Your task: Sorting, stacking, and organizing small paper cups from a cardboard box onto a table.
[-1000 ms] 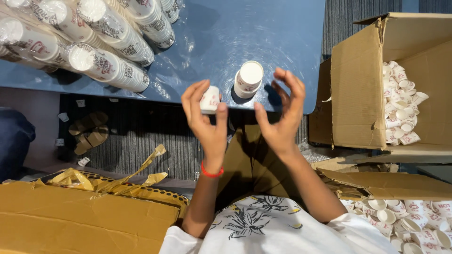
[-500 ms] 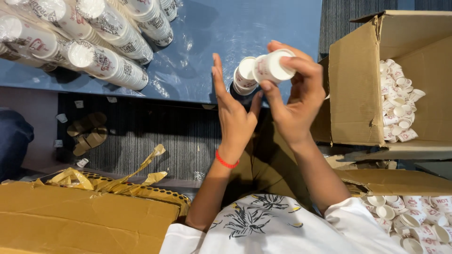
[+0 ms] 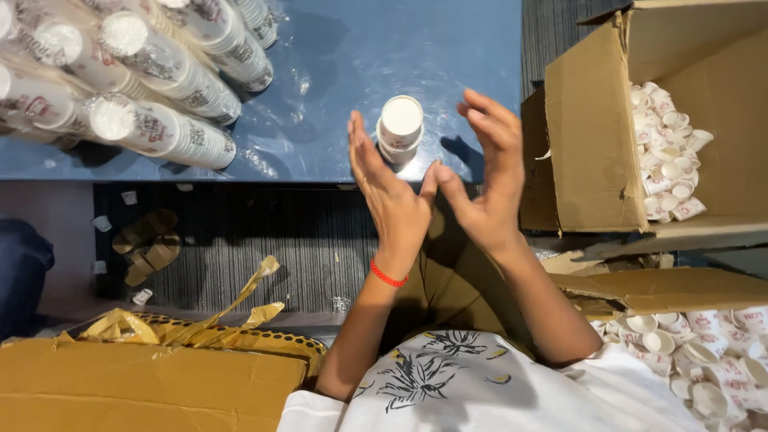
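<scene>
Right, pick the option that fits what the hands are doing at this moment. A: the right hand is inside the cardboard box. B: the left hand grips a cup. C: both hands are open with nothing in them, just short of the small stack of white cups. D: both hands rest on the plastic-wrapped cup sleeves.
C: the left hand and right hand are open and empty, flanking the stack of white cups on the blue table.

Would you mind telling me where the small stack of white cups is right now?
In the head view, the short stack of cups stands on the blue table's near edge, between the open left hand and right hand.
</scene>
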